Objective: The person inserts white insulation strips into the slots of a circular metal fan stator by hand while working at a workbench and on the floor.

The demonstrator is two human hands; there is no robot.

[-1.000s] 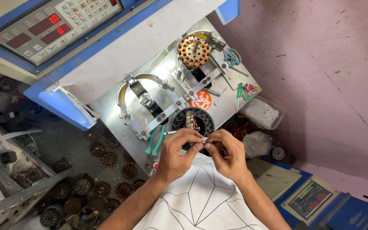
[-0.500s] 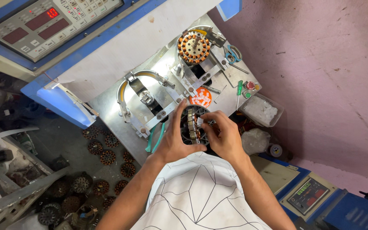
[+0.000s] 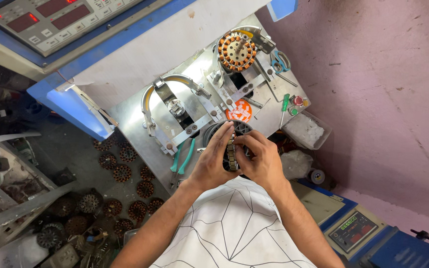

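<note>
Pink wall and blue winding machine frame your grey metal work plate.
Both your hands meet at the near edge of that plate: your left hand and right hand are each clamped on the dark round stator core with slotted laminations, held on edge between them. Beyond it on the plate sits a copper-wound stator with orange coils; an orange round sticker lies just past your fingers, teal-handled pliers lie left of your hands, and bare stator cores are scattered below the plate.
</note>
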